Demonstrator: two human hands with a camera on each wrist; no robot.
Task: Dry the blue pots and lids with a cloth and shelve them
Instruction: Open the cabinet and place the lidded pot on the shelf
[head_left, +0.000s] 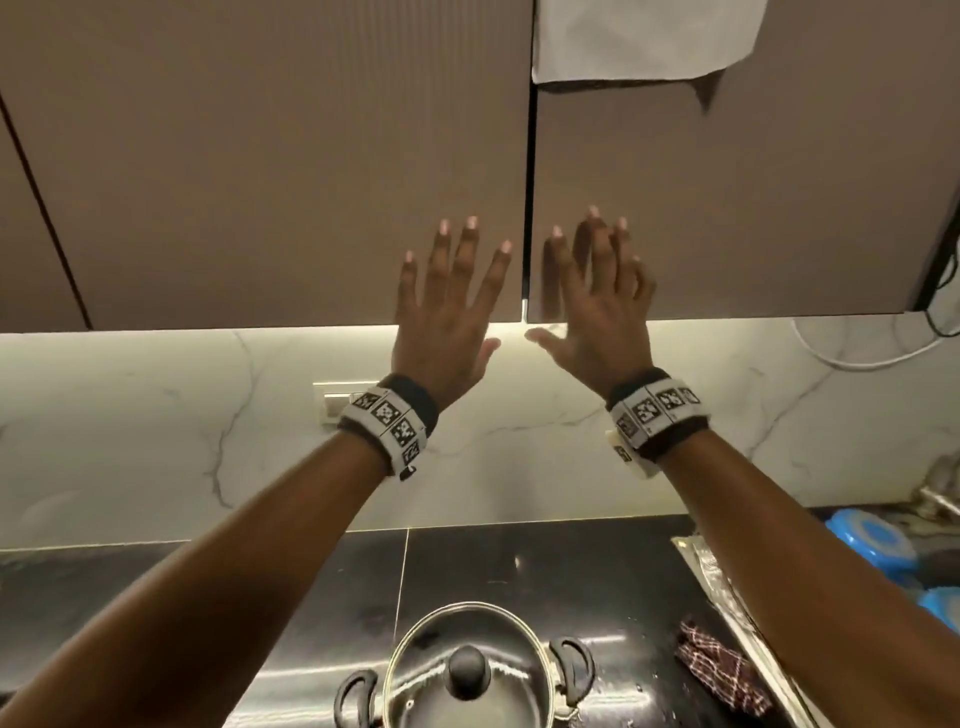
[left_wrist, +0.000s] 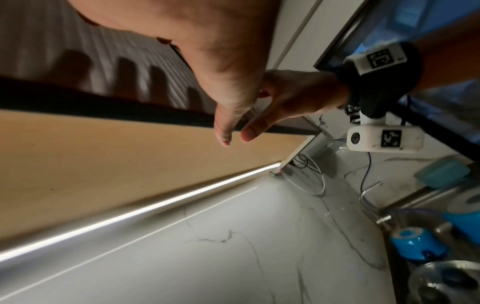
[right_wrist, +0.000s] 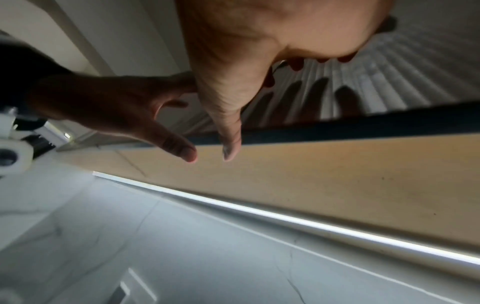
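Observation:
My left hand (head_left: 457, 291) and right hand (head_left: 597, 283) are raised side by side, fingers straight and spread, palms facing the shut brown cabinet doors (head_left: 285, 182). They flank the dark seam between the two doors, near the lower edge. I cannot tell whether the fingers touch the ribbed fronts; neither hand holds anything. In the left wrist view my left hand's (left_wrist: 223, 86) thumb hangs below the door edge, as does my right hand's (right_wrist: 228, 92) in the right wrist view. Blue pots and lids (head_left: 872, 540) lie at the far right, also visible as a blue pot (left_wrist: 415, 244). A checked cloth (head_left: 717, 670) lies on the black counter (head_left: 519, 566).
A steel pot with a glass lid (head_left: 467, 670) stands on the counter below my arms. A white cloth (head_left: 644, 36) hangs over the top of the right door. A lit strip runs under the cabinets above the marble backsplash (head_left: 156, 431). White and black cables (head_left: 883, 358) trail at the right.

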